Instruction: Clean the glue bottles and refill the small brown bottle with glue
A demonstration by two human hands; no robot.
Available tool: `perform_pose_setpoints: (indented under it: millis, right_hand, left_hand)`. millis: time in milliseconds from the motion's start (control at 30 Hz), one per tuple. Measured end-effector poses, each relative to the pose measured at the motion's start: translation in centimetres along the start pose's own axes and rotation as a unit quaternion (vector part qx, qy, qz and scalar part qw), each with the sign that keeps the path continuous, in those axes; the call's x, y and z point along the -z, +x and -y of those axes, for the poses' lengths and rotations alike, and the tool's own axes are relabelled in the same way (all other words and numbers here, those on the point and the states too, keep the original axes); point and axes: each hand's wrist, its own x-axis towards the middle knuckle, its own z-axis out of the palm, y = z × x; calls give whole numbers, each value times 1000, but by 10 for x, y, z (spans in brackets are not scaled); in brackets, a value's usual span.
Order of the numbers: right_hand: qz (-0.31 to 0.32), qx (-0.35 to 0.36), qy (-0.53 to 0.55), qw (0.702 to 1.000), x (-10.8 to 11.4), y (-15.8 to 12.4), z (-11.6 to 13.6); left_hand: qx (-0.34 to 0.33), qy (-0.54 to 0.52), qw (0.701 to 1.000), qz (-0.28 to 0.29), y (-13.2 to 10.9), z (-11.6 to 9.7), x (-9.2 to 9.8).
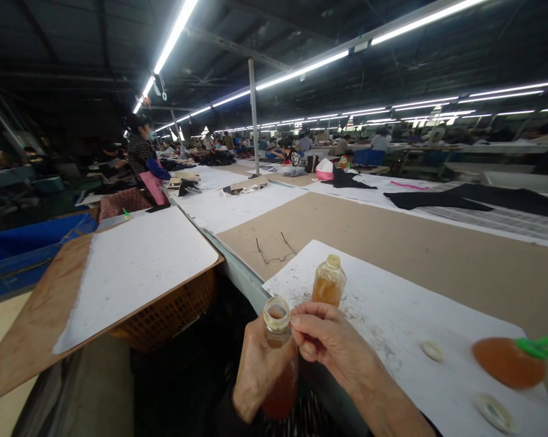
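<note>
My left hand (pixel 258 370) is wrapped round an uncapped plastic bottle of amber liquid (pixel 279 358), held upright near the table's front edge. My right hand (pixel 331 343) is closed in a pinch at that bottle's open neck; what its fingers hold, if anything, is hidden. A second small amber bottle (pixel 328 282) stands just behind my hands on a white sheet (pixel 392 315). Two loose white caps (pixel 432 350) (pixel 494 411) lie on the sheet to the right. A round orange container with a green nozzle (pixel 510 362) lies at the far right.
A pair of glasses (pixel 276 250) lies on the brown table (pixel 414 243). To the left a white-topped board (pixel 132 267) rests over an orange basket (pixel 173 309), with blue bins (pixel 23 249) behind. Dark fabric (pixel 460 197) lies farther back. A person in a pink apron (pixel 146 164) stands nearby.
</note>
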Motion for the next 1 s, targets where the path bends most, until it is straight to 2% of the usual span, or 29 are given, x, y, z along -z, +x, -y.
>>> perform_pose_setpoints:
  millis: [200,400,667,833,1000]
  right_hand:
    - [-40,15,-27,999,-3,2,-3]
    - [-2,10,13,1000,4,1,-4]
    - [-20,-9,24,999,4,1,-5]
    - [-22,0,-8,1000,3,2,-7]
    - [-51,24,-88,995,3,6,-10]
  left_hand:
    - [-3,18,1000,-16,1,7,-2]
    - [7,-13,1000,-4,2,13,-4]
    - [-6,-8,1000,-16,1,13,-3]
    - [-3,25,999,-29,0,8,-3]
    - [1,-33,999,-10,-2,11,-4]
